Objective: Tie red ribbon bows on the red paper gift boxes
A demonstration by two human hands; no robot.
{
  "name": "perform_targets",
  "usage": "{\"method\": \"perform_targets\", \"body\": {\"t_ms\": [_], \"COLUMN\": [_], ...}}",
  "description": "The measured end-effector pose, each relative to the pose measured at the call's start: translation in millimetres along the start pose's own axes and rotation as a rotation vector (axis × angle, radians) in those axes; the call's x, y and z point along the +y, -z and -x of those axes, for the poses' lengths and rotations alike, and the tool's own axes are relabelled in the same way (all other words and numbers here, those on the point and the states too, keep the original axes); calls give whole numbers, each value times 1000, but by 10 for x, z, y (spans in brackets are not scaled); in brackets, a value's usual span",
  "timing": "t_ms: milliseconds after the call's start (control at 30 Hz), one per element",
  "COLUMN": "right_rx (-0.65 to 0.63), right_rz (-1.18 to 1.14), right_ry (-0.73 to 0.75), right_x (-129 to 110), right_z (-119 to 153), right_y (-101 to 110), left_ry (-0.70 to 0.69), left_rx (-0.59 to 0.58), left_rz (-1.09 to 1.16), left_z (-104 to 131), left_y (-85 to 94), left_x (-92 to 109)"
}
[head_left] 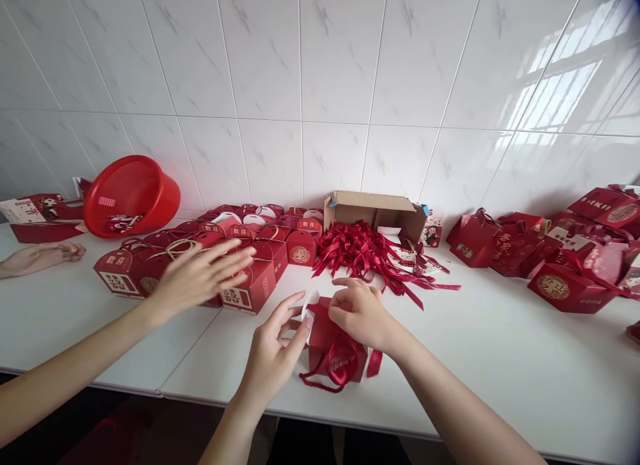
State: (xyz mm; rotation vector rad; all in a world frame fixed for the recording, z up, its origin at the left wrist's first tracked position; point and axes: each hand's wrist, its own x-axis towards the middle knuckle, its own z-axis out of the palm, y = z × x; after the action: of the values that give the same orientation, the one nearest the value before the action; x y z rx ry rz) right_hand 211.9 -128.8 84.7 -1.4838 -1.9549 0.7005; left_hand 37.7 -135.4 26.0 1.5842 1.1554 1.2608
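In front of me on the table is a small red gift box [323,348] with a red ribbon bow [345,362] and a twisted rope handle [320,386] on its near side. A pale inner flap stands up at its left edge. My left hand [277,348] has that flap between thumb and fingers. Curled over the box's far right corner, my right hand [363,312] is closed on its edge; some fingertips are hidden. Just beyond lies a heap of red ribbons [357,252], spilling from a cardboard box [373,200] tipped on its side.
Rows of red gift boxes [263,278] fill the back left, with another person's hand [205,272] over them. A further hand [47,257] rests at far left, near a tilted red basket [167,195]. More ribboned boxes [575,285] crowd the right.
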Motion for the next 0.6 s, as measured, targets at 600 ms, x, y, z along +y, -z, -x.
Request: {"method": "perform_targets", "body": {"t_ms": [600], "right_rx": [58], "right_rz": [-56], "right_ry": [70], "right_x": [31], "right_z": [-57], "right_y": [10], "left_ry": [7], "left_rx": [36], "left_rz": [-93], "left_z": [2], "left_y": [78], "left_x": [-48]}}
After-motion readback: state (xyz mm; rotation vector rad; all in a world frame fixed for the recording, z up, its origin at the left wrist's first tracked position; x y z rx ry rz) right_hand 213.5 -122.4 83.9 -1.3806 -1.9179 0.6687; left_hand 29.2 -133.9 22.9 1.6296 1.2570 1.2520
